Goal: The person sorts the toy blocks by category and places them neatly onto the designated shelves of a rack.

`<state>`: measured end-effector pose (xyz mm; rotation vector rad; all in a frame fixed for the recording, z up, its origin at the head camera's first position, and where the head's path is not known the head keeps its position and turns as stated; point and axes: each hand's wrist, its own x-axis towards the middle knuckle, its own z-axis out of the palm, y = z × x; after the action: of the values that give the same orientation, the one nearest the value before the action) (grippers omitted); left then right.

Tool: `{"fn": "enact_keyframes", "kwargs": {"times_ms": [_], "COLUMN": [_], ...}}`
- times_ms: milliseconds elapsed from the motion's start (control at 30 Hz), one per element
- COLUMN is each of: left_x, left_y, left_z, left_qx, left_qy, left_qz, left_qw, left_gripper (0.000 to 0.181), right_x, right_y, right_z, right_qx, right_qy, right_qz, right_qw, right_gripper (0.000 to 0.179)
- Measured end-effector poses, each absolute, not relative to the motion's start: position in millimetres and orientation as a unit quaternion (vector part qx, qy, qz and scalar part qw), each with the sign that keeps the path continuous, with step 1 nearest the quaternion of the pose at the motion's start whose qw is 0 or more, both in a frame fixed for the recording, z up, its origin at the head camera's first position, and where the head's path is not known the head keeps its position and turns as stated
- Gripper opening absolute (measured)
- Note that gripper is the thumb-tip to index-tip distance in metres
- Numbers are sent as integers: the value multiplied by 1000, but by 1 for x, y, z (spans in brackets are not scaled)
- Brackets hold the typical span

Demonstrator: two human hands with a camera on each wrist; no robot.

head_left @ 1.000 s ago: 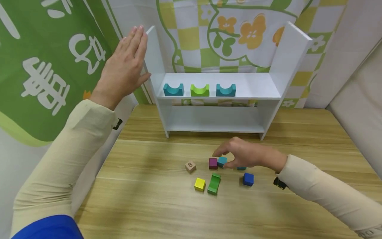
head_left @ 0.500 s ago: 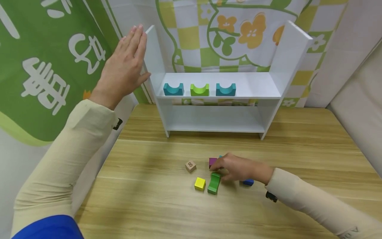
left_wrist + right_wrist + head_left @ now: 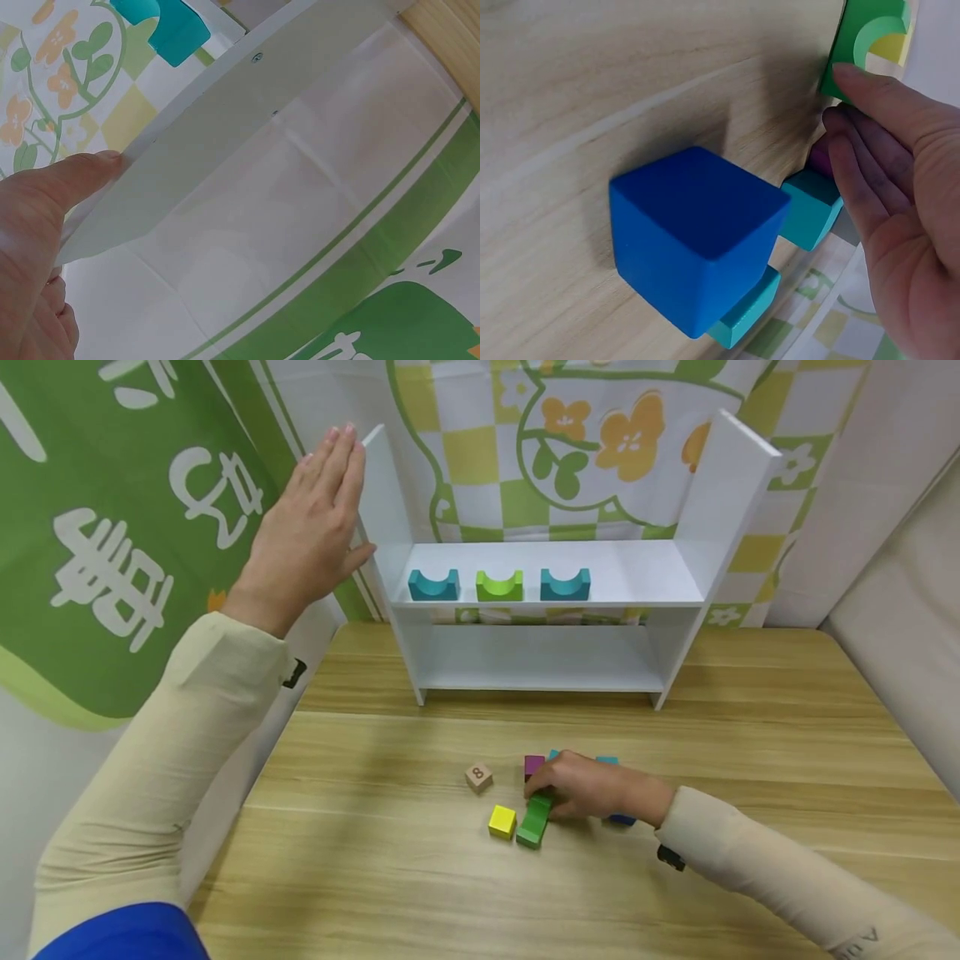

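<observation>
My right hand (image 3: 581,783) pinches the far end of a green block with a curved cutout (image 3: 534,823), low at the table. In the right wrist view the thumb lies on this green block (image 3: 851,56). Beyond the hand are a purple cube (image 3: 533,766) and a teal block (image 3: 810,210), partly hidden by it in the head view. My left hand (image 3: 307,531) rests with straight fingers along the left side panel of a white shelf (image 3: 386,497). In the left wrist view its thumb (image 3: 86,176) touches the panel's edge.
On the upper shelf board stand two teal cutout blocks (image 3: 433,586) (image 3: 565,586) with a lime one (image 3: 499,587) between them. A yellow cube (image 3: 502,822) and a wooden cube marked 8 (image 3: 478,777) lie left of the green block. A blue cube (image 3: 697,232) lies under the right wrist.
My right hand has come from above the teal block toward me and down onto the green block, which has shifted slightly left. The left hand stays at the panel.
</observation>
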<state>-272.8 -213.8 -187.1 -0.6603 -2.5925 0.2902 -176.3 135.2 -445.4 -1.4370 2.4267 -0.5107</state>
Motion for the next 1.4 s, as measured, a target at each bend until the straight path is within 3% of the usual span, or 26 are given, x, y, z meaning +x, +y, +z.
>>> {"fn": "enact_keyframes", "kwargs": {"times_ms": [633, 900, 1400], "left_x": [-272, -271, -273], "left_y": [-213, -213, -213], "left_z": [-187, -187, -185], "left_qx": [-239, -240, -237], "left_qy": [-938, -939, -942], "left_qz": [102, 99, 107], "left_qw": [229, 226, 211], "left_gripper": [104, 102, 105], "right_x": [-182, -193, -203], "right_y": [156, 183, 232], "right_z": [-401, -369, -289], "right_qx": [-464, -459, -351], "right_qy": [838, 843, 905], "right_qz": [-247, -261, -231], "right_qw": [146, 106, 70], "right_gripper": [34, 33, 32]}}
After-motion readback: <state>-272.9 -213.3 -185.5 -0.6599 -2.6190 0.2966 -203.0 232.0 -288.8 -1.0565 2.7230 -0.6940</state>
